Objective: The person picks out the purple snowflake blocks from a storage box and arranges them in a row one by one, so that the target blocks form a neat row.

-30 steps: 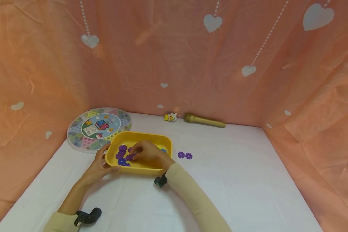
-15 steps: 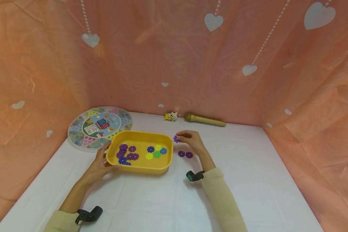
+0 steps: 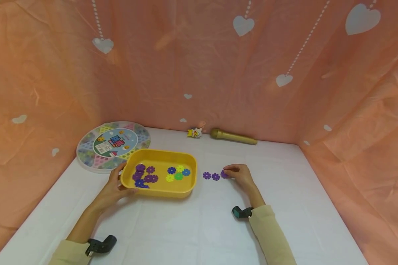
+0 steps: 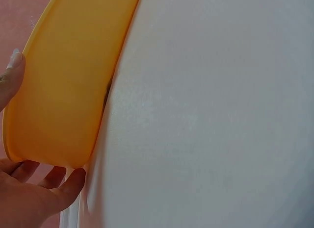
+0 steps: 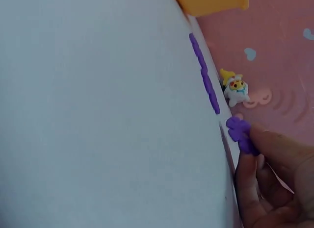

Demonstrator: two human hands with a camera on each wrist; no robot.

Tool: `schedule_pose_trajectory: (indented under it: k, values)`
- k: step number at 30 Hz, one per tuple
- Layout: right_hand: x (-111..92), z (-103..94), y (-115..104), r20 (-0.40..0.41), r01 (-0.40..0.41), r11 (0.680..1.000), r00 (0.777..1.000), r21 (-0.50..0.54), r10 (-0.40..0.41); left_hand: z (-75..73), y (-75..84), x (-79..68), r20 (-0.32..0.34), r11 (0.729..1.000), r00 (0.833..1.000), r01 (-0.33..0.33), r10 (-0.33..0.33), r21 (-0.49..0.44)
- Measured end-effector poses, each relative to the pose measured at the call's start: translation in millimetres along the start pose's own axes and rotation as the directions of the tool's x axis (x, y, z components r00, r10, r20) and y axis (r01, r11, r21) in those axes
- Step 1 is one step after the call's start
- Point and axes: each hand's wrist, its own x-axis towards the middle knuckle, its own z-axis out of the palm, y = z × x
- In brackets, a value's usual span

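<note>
My left hand (image 3: 112, 190) holds the left end of a yellow plastic tray (image 3: 172, 192), thumb at the near side and fingertips against the end wall, as the left wrist view shows. Purple and blue snowflake discs lie in the tray's left part; a green disc (image 3: 178, 176), two yellow ones and two blue ones lie at its right. Right of the tray, my right hand (image 3: 244, 177) pinches a purple snowflake disc (image 5: 240, 133) between thumb and fingers, close over the white tabletop. Beside it two purple discs (image 3: 211, 176) lie flat in a row.
A round marble-game board (image 3: 86, 151) with a printed label lies behind the tray at left. At the back edge are a small white and yellow figurine (image 3: 195, 133) and a gold toy microphone (image 3: 233, 137). Peach cloth with hearts hangs around the table.
My right hand has come out of the tray with a purple disc and moved right, to the end of the row of purple discs. The left hand has stayed on the tray.
</note>
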Motion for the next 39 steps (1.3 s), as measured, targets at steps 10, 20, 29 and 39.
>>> schedule_pose_trajectory:
  k: [10,20,29,39]
  values:
    - [-6.2,9.1,-1.7,-0.057,0.048,0.981,0.997,-0.188,-0.06,-0.1,0.8,0.0,0.002,1.0,1.0,0.008,-0.008,-0.008]
    - [-8.3,10.8,-4.5,-0.066,0.027,0.985,0.997,-0.169,-0.038,-0.7,1.2,-0.7,0.003,1.0,1.0,0.015,-0.015,0.001]
    - [0.9,34.6,-69.4,-0.052,0.182,0.965,0.983,0.189,-0.175,-1.2,0.1,0.3,-0.001,1.0,1.0,0.022,-0.022,-0.005]
    - [6.5,108.5,-139.3,0.143,0.23,0.942,0.952,0.243,-0.269,0.1,-0.3,0.5,0.002,1.0,1.0,0.009,-0.009,-0.005]
